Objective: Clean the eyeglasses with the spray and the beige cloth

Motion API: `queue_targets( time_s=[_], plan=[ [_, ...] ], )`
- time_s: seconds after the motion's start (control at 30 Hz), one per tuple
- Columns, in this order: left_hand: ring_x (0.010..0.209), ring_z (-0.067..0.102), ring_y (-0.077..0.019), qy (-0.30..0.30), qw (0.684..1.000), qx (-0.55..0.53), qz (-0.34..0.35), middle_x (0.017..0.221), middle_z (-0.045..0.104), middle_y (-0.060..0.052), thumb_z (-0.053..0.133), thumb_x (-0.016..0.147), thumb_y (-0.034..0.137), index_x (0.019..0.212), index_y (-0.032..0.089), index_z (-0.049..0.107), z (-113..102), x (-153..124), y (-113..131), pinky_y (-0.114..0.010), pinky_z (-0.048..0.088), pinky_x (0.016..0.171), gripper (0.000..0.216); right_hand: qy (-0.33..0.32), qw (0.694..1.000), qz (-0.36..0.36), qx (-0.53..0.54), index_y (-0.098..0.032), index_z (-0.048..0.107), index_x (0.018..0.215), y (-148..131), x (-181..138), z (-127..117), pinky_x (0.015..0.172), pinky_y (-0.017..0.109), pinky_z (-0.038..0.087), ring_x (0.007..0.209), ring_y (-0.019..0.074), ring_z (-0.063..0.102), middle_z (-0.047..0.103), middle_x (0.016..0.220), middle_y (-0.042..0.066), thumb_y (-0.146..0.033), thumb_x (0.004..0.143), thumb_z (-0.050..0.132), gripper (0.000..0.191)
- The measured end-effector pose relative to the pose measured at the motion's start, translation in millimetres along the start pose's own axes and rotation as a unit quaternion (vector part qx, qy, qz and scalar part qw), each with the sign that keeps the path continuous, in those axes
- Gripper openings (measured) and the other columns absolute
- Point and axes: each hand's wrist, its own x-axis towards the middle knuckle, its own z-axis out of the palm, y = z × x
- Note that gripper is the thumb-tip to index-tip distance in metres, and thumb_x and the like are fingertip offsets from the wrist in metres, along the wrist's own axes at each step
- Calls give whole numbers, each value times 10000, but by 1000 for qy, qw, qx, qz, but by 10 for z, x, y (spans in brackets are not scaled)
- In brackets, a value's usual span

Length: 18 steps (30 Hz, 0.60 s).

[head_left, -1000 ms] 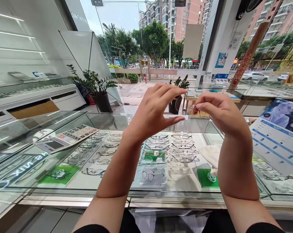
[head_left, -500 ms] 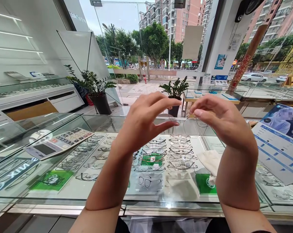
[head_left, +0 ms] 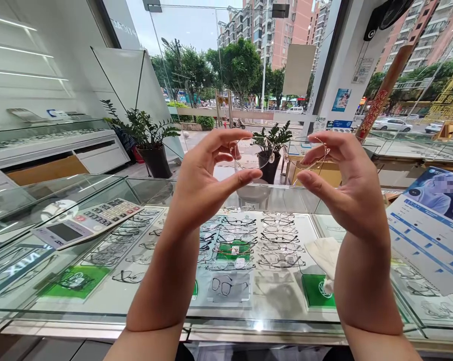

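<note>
Thin-rimmed round eyeglasses point(head_left: 257, 154) with clear lenses are raised over the glass counter, in front of the far potted plant. My left hand point(head_left: 211, 173) grips their left side, thumb below and index finger above the lens. On the other side, my right hand point(head_left: 343, 175) has the right lens between thumb and fingers in the same way. The temples are mostly hidden by my fingers. Beneath my arms, rows of eyeglass frames point(head_left: 239, 220) lie inside the display case point(head_left: 275, 286).
A calculator point(head_left: 89, 223) rests on the glass at left. A cream cloth point(head_left: 324, 253) lies right of centre, beside a green card point(head_left: 316, 291). A printed leaflet point(head_left: 429, 230) is at far right. Potted plants point(head_left: 157, 160) stand beyond the counter.
Both hands have turned and lifted slightly, the left one shifting left. The eyeglasses now face me more squarely, both round lenses showing clearly.
</note>
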Motion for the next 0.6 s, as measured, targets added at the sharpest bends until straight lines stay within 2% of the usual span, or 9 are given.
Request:
queue_targets(
  time_s=[0.13, 0.27, 0.43, 0.6],
  plan=[
    [1130, 772, -265, 33, 999, -26, -25, 1331, 781, -90, 920, 866, 661, 1349, 313, 741, 47, -13, -43, -431, 697, 971, 622, 14, 1000, 6, 10, -373, 703, 1340, 10, 4, 53, 1087, 552, 636, 1077, 307, 766, 787, 1131, 52, -570, 960, 845, 451],
    [1199, 775, -273, 65, 997, -29, -41, 1329, 791, -100, 918, 874, 657, 1334, 283, 728, 116, -37, -91, -435, 702, 1025, 623, 28, 999, 26, 11, -372, 712, 1354, 38, 3, 96, 1067, 559, 640, 1103, 314, 772, 796, 1169, 58, -601, 969, 826, 462],
    [1244, 762, -263, 83, 996, 8, -37, 1356, 781, -103, 863, 933, 652, 1325, 275, 714, 169, -63, -132, -385, 705, 986, 564, 29, 998, 49, 21, -379, 693, 1393, 93, -12, 138, 1104, 622, 632, 1223, 360, 757, 794, 1269, 86, -638, 976, 801, 502],
    [1224, 753, -252, 78, 996, 33, -21, 1395, 762, -97, 810, 964, 684, 1365, 299, 687, 170, -76, -159, -354, 696, 924, 570, 46, 997, 53, 20, -300, 677, 1332, 138, -16, 160, 1068, 590, 661, 1198, 329, 778, 799, 1302, 107, -588, 963, 848, 498]
  ],
)
